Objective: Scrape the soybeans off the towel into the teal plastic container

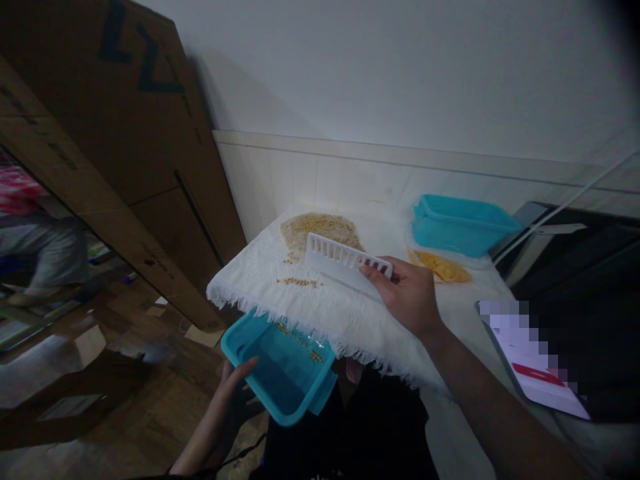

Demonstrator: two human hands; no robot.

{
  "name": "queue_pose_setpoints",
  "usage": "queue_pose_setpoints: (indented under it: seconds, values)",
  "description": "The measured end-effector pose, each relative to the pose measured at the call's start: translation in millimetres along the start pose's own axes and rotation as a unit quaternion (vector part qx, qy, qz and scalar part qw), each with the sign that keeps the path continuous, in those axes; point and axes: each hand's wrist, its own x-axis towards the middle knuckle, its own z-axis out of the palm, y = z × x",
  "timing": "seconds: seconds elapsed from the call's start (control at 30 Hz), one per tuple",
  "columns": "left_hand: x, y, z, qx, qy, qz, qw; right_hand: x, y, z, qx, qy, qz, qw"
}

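Observation:
My left hand point(234, 383) grips the side of a blue plastic container point(285, 380), its thumb over the rim. The container is tilted just under the fringed edge of a white cloth point(260, 287), and some soybean-like yellow beans point(316, 357) lie inside along its far side. In my right hand point(413, 293) is a white slotted plastic scraper-like piece point(340, 263), held on edge over the cloth. Beyond it spreads a heap of beans mixed with paler grains point(320, 227). A short row of beans point(300, 283) lies nearer the fringe.
A second blue container point(463, 223) stands at the back right, with a yellow-orange item point(445, 268) before it. A phone-like lit screen point(535, 367) lies at the right by a black surface. A tall cardboard box point(150, 153) rises at left; another person's leg point(45, 247) shows beyond it.

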Motion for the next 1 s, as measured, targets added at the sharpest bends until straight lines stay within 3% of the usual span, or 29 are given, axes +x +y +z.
queue_pose_setpoints:
  seconds: [0.2,0.37,0.7,1.0]
  values:
    - [-5.3,-4.2,8.0,0.015,0.004,0.016,1.0,-46.1,2.9,-3.7,-0.014,0.012,-0.02,1.0]
    - [-5.9,-3.7,8.4,0.037,0.0,0.034,0.999,-48.4,-0.5,2.9,0.004,0.005,-0.017,1.0]
    - [-10.5,-0.9,9.0,0.04,0.018,0.032,0.999,-57.1,-9.3,-10.6,-0.012,0.0,-0.025,1.0]
    - [-16.5,4.7,10.9,0.045,0.012,0.031,0.998,-53.3,-9.6,-3.9,0.024,-0.015,-0.027,0.999]
